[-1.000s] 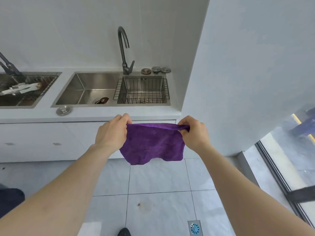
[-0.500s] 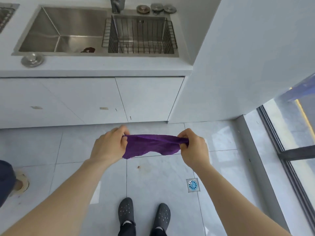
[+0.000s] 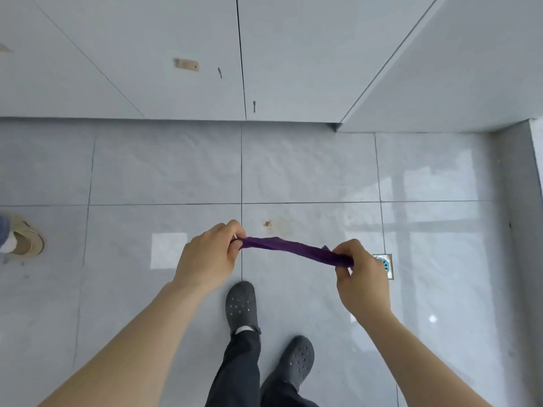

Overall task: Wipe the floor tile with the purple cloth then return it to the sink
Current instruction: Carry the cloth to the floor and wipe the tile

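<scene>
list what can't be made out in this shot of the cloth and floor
Head view only:
- Sink: out of frame, beyond the top edge; only the cabinet doors show.
- Purple cloth: seen edge-on as a thin band, its ends buried in the left hand and right hand, so its folds cannot be read.
- Floor drain: partly covered by the right hand.
- Brown stain: too small to identify.

The purple cloth (image 3: pixel 296 250) looks soft and matt, a napped fabric bunched into a thin band. The floor tile (image 3: pixel 311 177) is glossy grey stone-look ceramic that mirrors window light, with a brownish stain (image 3: pixel 268 223) dulling its shine. The clogs (image 3: pixel 241 307) look like matt dark perforated plastic, and the floor drain (image 3: pixel 385 263) has a metal frame.
</scene>
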A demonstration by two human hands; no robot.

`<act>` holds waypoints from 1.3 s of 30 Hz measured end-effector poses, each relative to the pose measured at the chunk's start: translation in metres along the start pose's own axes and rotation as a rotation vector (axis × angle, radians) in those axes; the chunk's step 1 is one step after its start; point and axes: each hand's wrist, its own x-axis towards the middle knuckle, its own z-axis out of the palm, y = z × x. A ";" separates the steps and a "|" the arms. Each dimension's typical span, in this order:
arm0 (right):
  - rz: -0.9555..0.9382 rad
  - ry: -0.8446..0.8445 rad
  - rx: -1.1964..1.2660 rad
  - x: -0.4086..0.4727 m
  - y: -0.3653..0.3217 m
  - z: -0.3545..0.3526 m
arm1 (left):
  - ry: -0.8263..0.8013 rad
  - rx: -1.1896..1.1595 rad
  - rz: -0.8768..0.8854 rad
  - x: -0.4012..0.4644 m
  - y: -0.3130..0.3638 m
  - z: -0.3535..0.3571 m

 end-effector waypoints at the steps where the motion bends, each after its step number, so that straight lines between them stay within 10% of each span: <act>1: 0.008 -0.010 -0.002 0.002 0.014 0.019 | -0.017 -0.001 -0.013 0.003 -0.012 0.020; 11: 0.014 -0.030 -0.025 0.062 0.141 0.175 | -0.152 -0.055 -0.020 0.079 -0.095 0.203; 32: -0.169 0.453 0.043 0.247 0.208 0.361 | 0.325 0.004 0.219 0.288 -0.187 0.348; 39: -0.482 0.043 -0.394 0.200 0.203 0.427 | 0.342 0.198 0.144 0.265 -0.229 0.390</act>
